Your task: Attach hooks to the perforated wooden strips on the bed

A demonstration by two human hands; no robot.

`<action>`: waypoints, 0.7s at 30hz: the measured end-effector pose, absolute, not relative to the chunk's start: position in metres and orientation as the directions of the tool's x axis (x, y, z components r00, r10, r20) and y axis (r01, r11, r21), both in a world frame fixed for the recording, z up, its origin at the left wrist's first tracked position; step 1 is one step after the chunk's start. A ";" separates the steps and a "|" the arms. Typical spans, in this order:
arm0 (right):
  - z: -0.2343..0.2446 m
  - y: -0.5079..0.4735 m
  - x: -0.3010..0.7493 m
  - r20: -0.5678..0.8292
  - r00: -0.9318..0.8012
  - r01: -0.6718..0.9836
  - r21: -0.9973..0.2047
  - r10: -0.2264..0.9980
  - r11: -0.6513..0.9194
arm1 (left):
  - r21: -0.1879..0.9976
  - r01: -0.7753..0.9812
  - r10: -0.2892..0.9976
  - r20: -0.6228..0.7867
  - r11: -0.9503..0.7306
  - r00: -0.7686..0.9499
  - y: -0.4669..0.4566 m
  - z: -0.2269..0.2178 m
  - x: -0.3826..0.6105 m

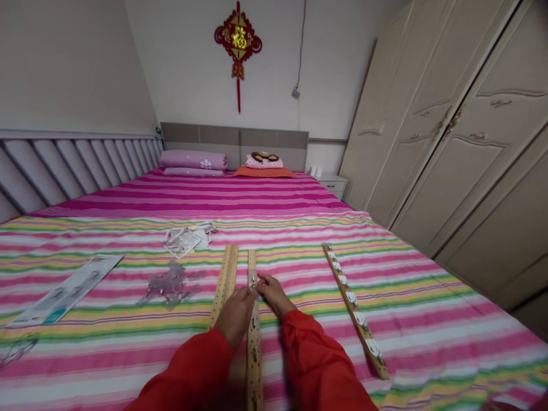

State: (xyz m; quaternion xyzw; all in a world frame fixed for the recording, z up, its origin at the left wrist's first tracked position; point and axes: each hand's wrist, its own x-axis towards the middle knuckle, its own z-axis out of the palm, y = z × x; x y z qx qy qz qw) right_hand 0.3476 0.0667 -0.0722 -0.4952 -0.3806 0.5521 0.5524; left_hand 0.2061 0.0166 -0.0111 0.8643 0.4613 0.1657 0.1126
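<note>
My left hand and my right hand meet over a narrow wooden strip with rows of small holes. Fingers of both are pinched together at a small shiny metal fitting near its upper part; exactly what they grip is too small to make out. Several similar metal fittings sit spaced along this strip. Just left of it lie bare perforated wooden strips, partly covered by my left hand and sleeve. To the right, another wooden strip carries a row of white pieces with metal fittings.
Left on the striped bedsheet are a heap of clear plastic bags with metal parts, other packets, a long white packaging card and dark thin wires. Folded bedding lies by the headboard; wardrobes stand right.
</note>
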 end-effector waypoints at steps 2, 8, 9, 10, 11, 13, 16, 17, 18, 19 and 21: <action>-0.072 0.067 0.348 -0.126 0.106 -0.233 -0.968 0.986 -0.098 | 0.251 0.797 0.835 0.150 -0.549 0.529 0.007 -0.009 0.210; -0.071 0.067 0.348 -0.129 0.094 -0.246 -0.964 0.987 -0.102 | 0.103 0.881 0.887 0.058 -0.462 0.458 0.003 -0.012 0.213; -0.072 0.068 0.348 -0.132 0.093 -0.253 -0.962 0.987 -0.104 | 0.096 0.884 0.890 0.047 -0.457 0.454 0.002 -0.013 0.213; -0.072 0.068 0.348 -0.135 0.093 -0.260 -0.960 0.986 -0.107 | 0.093 0.886 0.891 0.035 -0.454 0.453 0.002 -0.013 0.212; -0.073 0.068 0.348 -0.140 0.094 -0.268 -0.957 0.986 -0.110 | 0.095 0.887 0.891 0.024 -0.453 0.453 0.001 -0.014 0.212; -0.074 0.069 0.348 -0.150 0.093 -0.283 -0.952 0.984 -0.119 | 0.103 0.884 0.890 0.012 -0.455 0.457 0.001 -0.015 0.210; -0.075 0.071 0.349 -0.171 0.082 -0.298 -0.944 0.982 -0.139 | 0.120 0.874 0.882 0.028 -0.470 0.471 0.002 -0.017 0.207; -0.075 0.072 0.349 -0.179 0.077 -0.302 -0.942 0.981 -0.148 | 0.125 0.870 0.878 0.035 -0.477 0.477 0.003 -0.018 0.205; -0.075 0.072 0.350 -0.186 0.071 -0.307 -0.939 0.980 -0.156 | 0.128 0.866 0.875 0.039 -0.483 0.482 0.004 -0.019 0.204; -0.074 0.073 0.350 -0.194 0.066 -0.311 -0.936 0.979 -0.164 | 0.132 0.863 0.873 0.037 -0.487 0.487 0.004 -0.019 0.202; -0.074 0.074 0.351 -0.207 0.056 -0.317 -0.931 0.977 -0.180 | 0.136 0.863 0.872 0.029 -0.487 0.488 0.004 -0.020 0.200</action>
